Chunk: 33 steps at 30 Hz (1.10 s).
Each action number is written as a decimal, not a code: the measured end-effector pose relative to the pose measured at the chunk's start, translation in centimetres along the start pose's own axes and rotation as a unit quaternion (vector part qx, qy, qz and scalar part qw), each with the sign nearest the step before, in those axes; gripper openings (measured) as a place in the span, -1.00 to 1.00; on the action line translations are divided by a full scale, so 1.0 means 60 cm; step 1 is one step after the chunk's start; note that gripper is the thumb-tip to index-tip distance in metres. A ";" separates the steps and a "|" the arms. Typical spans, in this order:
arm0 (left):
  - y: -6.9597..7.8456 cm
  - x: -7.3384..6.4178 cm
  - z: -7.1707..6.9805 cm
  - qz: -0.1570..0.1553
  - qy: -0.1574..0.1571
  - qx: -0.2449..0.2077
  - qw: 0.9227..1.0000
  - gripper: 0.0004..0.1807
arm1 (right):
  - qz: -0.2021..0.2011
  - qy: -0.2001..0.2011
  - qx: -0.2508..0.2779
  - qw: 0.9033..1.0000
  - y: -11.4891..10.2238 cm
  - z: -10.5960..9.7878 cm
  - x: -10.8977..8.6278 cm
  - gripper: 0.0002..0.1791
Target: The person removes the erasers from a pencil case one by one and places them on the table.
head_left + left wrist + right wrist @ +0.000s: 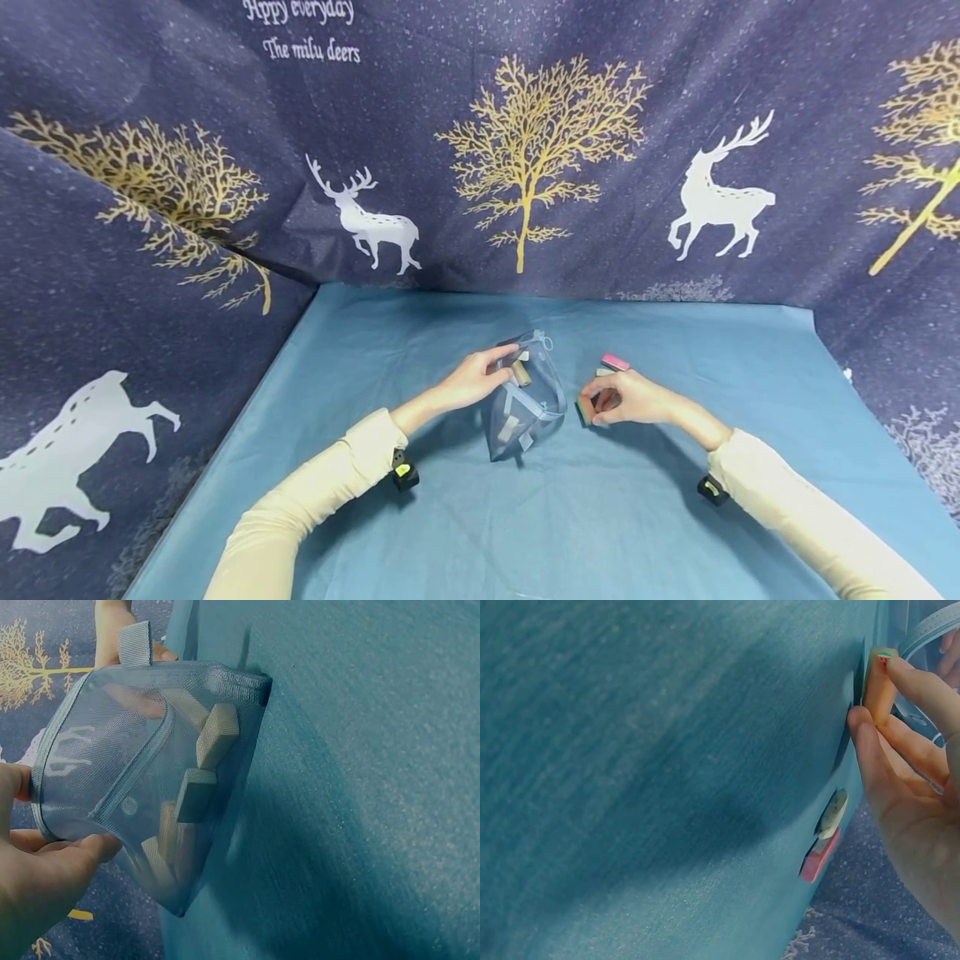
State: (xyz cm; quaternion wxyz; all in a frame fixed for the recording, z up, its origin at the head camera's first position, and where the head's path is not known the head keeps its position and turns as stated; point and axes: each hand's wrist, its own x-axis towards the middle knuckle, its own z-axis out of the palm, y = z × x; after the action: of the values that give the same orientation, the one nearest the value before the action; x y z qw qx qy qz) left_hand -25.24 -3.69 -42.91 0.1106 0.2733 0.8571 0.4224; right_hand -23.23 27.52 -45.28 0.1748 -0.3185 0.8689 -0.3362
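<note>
My left hand (474, 382) holds the rim of a blue-grey mesh zip pouch (135, 742), keeping its mouth spread. Several small pale blocks (217, 735) lie inside, seen through the mesh. To the right of the pouch, my right hand (626, 398) pinches a small tan-orange block (879, 686) with a green and red mark at one end. Whether this block still touches the cloth cannot be told. Just beyond the right hand lie a pink block (819, 859) and a pale speckled one (832, 814), close together.
A blue cloth (480, 517) covers the table. Behind it and at the left hangs a dark curtain (442, 125) printed with white deer and golden trees. A zipper pull ring (547, 342) sticks out at the far corner of the pouch.
</note>
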 end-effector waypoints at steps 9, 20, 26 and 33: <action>0.001 -0.002 -0.001 0.001 0.002 0.001 1.000 -0.47 | 0.017 0.007 -0.035 0.999 0.000 -0.005 -0.002 -0.48; -0.001 -0.003 0.004 -0.002 -0.007 0.006 1.000 -0.47 | 0.014 0.014 -0.059 0.998 -0.002 -0.010 -0.004 -0.49; 0.000 -0.003 0.004 -0.002 -0.007 0.013 1.000 -0.47 | -0.005 0.054 -0.080 0.995 -0.002 -0.014 0.004 -0.58; 0.003 -0.002 0.005 0.001 -0.015 0.016 1.000 -0.46 | -0.017 0.095 -0.108 0.989 -0.012 -0.015 0.018 -0.68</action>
State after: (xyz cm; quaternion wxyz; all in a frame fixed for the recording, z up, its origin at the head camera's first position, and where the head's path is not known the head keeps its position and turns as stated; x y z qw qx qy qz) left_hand -24.93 -3.50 -42.97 0.1186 0.2820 0.8619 0.4044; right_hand -24.16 26.82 -44.20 0.0501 -0.3164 0.9074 -0.2719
